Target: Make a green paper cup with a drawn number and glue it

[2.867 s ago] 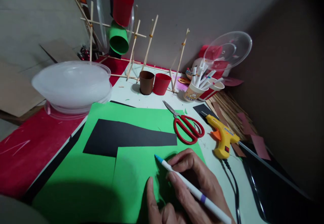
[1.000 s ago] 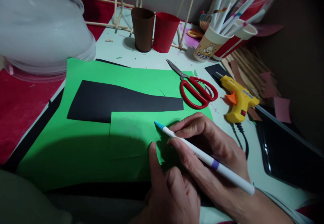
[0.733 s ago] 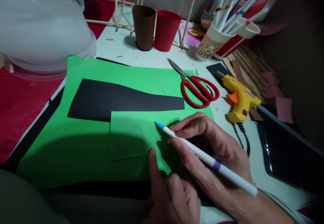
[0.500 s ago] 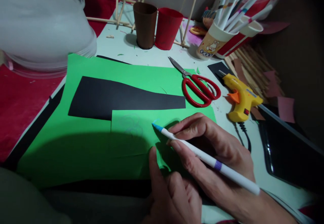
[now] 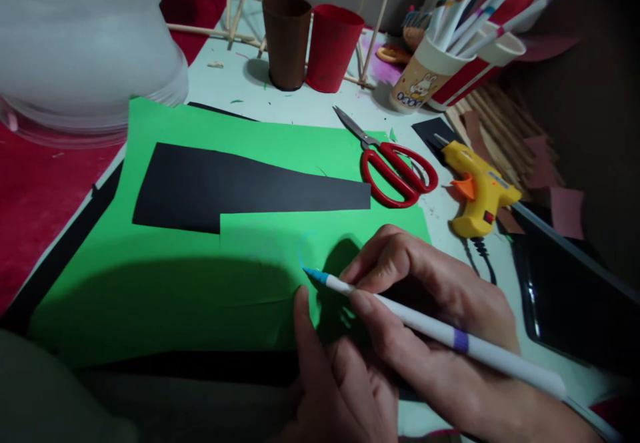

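Observation:
My right hand (image 5: 430, 303) grips a white felt-tip marker (image 5: 420, 319) with a blue tip and a purple band. Its tip touches a small green sheet of paper (image 5: 260, 236), at the lower end of a faint blue curved line. My left hand (image 5: 335, 389) presses that sheet with an outstretched index finger, while its other fingers are curled and partly hidden. Beneath lies a larger green sheet (image 5: 165, 119). A tapered black paper piece (image 5: 195, 186) rests on it, just behind the small sheet. Red-handled scissors (image 5: 393, 166) lie partly open on its right side.
A yellow glue gun (image 5: 480, 186) lies at right, beside a dark shiny device (image 5: 555, 303). Behind stand a brown cup (image 5: 287, 39), a red cup (image 5: 334, 46) and a bunny-printed cup (image 5: 420, 83) full of markers. Clear plastic containers (image 5: 90, 43) fill the left back.
The marker tip has moved down the small sheet, leaving a longer blue curve. My right hand has shifted slightly down and right; my left hand has stayed about where it was.

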`<state>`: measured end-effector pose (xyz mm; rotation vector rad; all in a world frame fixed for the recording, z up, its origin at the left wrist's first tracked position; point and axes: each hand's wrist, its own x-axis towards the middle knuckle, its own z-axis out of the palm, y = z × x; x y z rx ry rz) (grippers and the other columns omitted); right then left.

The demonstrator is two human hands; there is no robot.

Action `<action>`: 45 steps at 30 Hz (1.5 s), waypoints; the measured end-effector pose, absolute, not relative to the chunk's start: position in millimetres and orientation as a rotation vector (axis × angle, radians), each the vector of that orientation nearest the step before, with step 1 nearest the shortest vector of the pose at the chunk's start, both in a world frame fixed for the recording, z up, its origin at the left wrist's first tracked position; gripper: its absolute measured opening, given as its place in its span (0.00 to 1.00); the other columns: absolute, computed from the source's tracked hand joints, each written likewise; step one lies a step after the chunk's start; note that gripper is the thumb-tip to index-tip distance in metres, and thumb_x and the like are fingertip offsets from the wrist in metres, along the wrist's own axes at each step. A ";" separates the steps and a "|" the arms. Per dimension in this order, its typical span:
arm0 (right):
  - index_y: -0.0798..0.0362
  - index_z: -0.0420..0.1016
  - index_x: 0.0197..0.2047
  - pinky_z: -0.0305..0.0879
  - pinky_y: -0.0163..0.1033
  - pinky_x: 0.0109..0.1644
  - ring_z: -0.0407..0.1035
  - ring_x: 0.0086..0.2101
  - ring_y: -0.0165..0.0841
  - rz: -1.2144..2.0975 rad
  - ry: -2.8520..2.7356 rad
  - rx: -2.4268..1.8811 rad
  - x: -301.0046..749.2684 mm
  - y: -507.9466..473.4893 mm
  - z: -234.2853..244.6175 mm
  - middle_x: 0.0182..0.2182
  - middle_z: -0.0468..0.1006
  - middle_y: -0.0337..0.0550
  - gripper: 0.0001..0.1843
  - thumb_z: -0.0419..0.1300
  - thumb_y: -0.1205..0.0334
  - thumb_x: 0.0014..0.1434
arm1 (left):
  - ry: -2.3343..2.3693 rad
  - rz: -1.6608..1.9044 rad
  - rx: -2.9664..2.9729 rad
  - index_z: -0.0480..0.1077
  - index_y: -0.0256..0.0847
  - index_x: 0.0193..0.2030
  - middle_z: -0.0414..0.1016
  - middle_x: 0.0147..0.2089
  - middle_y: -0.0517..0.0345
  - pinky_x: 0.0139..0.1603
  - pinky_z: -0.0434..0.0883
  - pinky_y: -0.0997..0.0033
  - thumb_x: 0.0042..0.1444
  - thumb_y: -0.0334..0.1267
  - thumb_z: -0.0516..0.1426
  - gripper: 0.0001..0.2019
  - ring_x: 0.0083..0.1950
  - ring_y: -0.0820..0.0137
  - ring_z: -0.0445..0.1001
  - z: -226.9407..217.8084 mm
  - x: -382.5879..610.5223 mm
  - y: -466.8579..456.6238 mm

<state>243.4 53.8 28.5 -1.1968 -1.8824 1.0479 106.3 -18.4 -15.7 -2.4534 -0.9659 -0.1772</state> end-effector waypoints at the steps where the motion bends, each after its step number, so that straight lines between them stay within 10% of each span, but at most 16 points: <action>1: 0.52 0.70 0.30 0.68 0.32 0.31 0.72 0.30 0.26 1.046 -1.885 -1.196 243.8 53.7 29.1 0.30 0.76 0.36 0.07 0.61 0.69 0.59 | -0.882 -0.135 -2.418 0.76 0.39 0.51 0.81 0.47 0.53 0.50 0.77 0.42 0.60 0.45 0.62 0.16 0.43 0.58 0.79 -13.3 104.8 -15.8; 14: 0.51 0.68 0.29 0.67 0.37 0.30 0.71 0.28 0.30 1.058 -1.841 -1.207 244.3 54.5 30.9 0.28 0.76 0.38 0.09 0.61 0.70 0.58 | -0.792 -0.171 -2.490 0.78 0.41 0.43 0.76 0.31 0.61 0.43 0.80 0.46 0.60 0.43 0.62 0.10 0.26 0.70 0.68 0.3 97.7 -3.4; 45: 0.51 0.64 0.26 0.56 0.33 0.24 0.60 0.24 0.25 0.944 -1.674 -1.410 256.7 55.1 38.5 0.24 0.69 0.34 0.07 0.57 0.72 0.52 | -0.785 -0.223 -2.598 0.66 0.42 0.27 0.60 0.21 0.68 0.42 0.81 0.41 0.56 0.44 0.63 0.13 0.21 0.72 0.61 5.6 93.9 1.8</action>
